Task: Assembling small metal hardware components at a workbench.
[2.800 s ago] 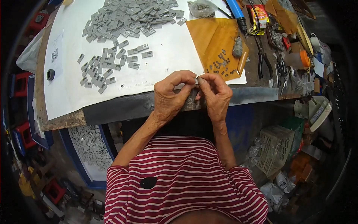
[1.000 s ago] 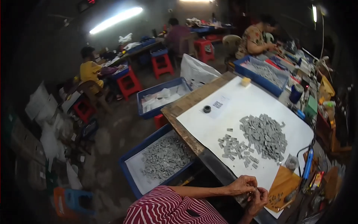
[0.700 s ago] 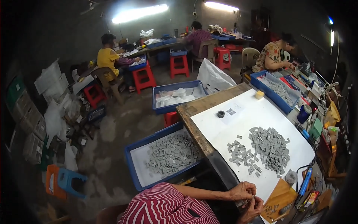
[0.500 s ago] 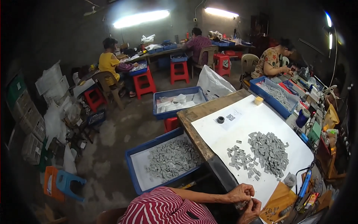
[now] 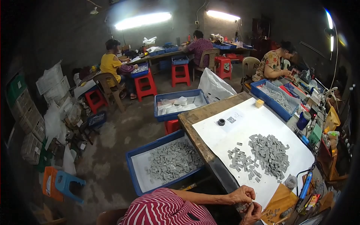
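My left hand (image 5: 242, 195) and my right hand (image 5: 252, 214) are close together over the near corner of the white sheet (image 5: 210, 140). The fingers of both are pinched. Whatever lies between the fingertips is too small to make out. Just beyond my hands, a few small flat grey pieces (image 5: 255, 175) lie loose beside a larger heap of grey pieces (image 5: 270, 155). Close to my right hand is a wooden board (image 5: 282, 197), with small dark bits scattered on it.
A blue electric screwdriver (image 5: 306, 185) lies right of the board. A black ring (image 5: 221, 122) and a yellow block (image 5: 259, 103) rest on the sheet. Left of the table, a blue tray (image 5: 137, 174) holds many grey pieces. Three people sit at benches farther back.
My fingertips have shifted slightly and remain pinched close together. The grey pieces lie as before, and the view has moved only a little.
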`<state>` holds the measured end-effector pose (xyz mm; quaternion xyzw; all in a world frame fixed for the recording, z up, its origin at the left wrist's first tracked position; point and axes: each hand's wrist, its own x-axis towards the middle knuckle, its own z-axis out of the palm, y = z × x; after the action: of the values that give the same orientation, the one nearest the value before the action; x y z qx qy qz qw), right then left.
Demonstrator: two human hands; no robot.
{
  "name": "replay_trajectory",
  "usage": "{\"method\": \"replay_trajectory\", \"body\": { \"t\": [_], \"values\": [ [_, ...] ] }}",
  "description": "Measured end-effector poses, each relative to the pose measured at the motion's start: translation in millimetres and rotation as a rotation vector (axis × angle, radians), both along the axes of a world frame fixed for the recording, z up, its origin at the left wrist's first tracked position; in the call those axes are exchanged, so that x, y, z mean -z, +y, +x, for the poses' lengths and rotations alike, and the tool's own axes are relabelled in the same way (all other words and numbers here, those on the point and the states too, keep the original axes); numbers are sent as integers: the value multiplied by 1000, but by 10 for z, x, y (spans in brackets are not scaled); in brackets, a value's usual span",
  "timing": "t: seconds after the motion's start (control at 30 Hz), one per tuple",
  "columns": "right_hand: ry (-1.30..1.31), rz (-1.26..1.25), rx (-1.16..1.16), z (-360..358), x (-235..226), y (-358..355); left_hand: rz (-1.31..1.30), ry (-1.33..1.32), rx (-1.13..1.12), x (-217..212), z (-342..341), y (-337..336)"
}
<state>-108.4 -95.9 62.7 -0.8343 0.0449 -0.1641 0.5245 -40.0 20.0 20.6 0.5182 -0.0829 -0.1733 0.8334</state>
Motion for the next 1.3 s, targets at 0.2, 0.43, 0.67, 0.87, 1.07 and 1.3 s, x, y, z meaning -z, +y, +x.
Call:
{"method": "replay_trajectory", "body": {
  "t": [0.2,0.43,0.67,0.87,1.07,1.3],
  "values": [
    [-93,-113,8,2,110,-47,21,-3,47,52,13,-23],
    [-196,-185,27,4,140,-83,31,-5,67,57,41,-73],
    [-25,24,22,48,174,-210,92,-149,128,-31,37,-82],
    [-65,323,-238,58,368,-303,112,-251,147,-70,37,-93],
    [244,828,-173,71,566,-445,111,-269,155,13,49,-153],
    [-18,2,-84,8,358,-315,33,-213,151,14,33,-233]
  ]
}}
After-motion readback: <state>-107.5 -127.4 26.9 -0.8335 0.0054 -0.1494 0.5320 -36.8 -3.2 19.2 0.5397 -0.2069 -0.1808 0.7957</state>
